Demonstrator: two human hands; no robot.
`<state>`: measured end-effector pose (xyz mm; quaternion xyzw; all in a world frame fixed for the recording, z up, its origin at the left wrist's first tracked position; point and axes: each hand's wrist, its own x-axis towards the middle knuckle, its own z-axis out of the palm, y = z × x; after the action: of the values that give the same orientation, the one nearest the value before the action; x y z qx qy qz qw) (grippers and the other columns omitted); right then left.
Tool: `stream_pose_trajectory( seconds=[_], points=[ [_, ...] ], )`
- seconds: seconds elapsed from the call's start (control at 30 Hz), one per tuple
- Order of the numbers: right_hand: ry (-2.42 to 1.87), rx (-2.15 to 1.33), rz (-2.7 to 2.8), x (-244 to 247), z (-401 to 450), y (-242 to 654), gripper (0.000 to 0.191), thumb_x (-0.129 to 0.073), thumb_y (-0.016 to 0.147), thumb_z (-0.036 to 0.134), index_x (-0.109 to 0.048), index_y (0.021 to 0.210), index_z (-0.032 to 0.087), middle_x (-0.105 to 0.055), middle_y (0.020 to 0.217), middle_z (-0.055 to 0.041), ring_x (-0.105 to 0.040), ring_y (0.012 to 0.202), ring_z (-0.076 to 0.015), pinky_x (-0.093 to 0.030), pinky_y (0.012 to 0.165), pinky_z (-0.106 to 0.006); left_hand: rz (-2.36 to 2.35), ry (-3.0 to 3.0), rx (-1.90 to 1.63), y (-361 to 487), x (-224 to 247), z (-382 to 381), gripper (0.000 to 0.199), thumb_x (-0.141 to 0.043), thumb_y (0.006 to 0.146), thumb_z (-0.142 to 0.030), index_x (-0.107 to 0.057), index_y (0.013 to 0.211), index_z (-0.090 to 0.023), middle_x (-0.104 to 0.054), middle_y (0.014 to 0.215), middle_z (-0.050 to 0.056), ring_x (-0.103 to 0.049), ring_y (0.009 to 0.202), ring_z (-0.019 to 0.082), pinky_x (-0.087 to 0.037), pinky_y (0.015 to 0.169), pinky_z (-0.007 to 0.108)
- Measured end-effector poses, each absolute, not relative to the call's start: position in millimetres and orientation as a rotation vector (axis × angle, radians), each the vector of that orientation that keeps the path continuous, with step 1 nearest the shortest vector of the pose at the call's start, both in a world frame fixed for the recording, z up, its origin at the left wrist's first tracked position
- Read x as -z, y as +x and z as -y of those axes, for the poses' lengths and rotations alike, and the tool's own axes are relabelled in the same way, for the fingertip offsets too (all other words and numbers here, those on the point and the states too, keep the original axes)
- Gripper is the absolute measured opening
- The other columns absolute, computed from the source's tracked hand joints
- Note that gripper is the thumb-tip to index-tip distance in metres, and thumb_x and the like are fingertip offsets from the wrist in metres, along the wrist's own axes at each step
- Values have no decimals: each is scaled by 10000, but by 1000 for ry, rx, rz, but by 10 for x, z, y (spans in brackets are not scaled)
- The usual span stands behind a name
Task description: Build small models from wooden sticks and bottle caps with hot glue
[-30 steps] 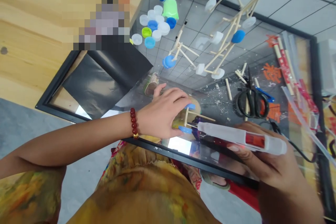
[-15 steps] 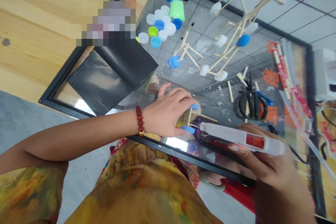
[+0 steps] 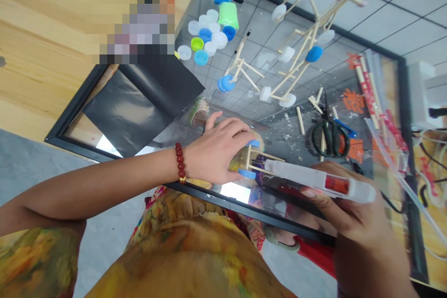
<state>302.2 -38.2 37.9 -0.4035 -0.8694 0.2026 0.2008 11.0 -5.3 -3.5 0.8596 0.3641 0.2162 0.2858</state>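
My left hand (image 3: 218, 152), with a red bead bracelet (image 3: 180, 163) on its wrist, grips a small wooden-stick frame (image 3: 256, 156) with blue bottle caps (image 3: 247, 173) on it. A rounded tan object under the frame is partly hidden by my fingers. My right hand (image 3: 352, 216) is shut around a white hot glue gun (image 3: 316, 179) with a red window. The gun's nozzle sits right beside the sticks, though I cannot tell whether it touches them.
Two finished stick frames with bottle caps (image 3: 300, 56) lie on a grey grid mat (image 3: 265, 23), among loose sticks (image 3: 299, 119), black-handled scissors (image 3: 330, 138), a pile of plastic caps (image 3: 206, 35), and a paper cup (image 3: 199, 112). A black sheet (image 3: 139, 102) lies left.
The whole view has shifted slightly left. Both hands keep their hold, and the glue gun nozzle stays beside the small frame.
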Motion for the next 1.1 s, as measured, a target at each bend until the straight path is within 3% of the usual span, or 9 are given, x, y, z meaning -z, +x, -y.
stream_pose_trajectory(
  seconds=[0.2, 0.63, 1.1],
  points=[
    [-1221, -494, 2380, -332, 360, 3003, 80, -611, 918, 255, -570, 855, 228, -558, 687, 16, -513, 547, -141, -388, 526, -288, -980, 2303, -586, 118, 35, 58, 641, -793, 705, -395, -553, 1278, -237, -588, 1318, 120, -488, 1321, 343, -129, 1191, 612],
    [-1189, -484, 2392, -331, 381, 2956, 30, -608, 899, 211, -596, 879, 230, -640, 760, -23, -590, 594, -188, -451, 581, -334, -969, 2300, -585, 117, 34, 59, 634, -802, 711, -428, -570, 1268, -233, -578, 1321, 123, -474, 1323, 342, -114, 1208, 620],
    [-1109, -507, 2433, -374, 386, 2936, 102, -599, 899, 173, -529, 858, 235, -587, 769, -9, -526, 614, -165, -415, 597, -323, -968, 2304, -593, 117, 37, 61, 614, -796, 710, -418, -575, 1251, -230, -585, 1320, 127, -473, 1326, 341, -109, 1203, 621]
  ],
)
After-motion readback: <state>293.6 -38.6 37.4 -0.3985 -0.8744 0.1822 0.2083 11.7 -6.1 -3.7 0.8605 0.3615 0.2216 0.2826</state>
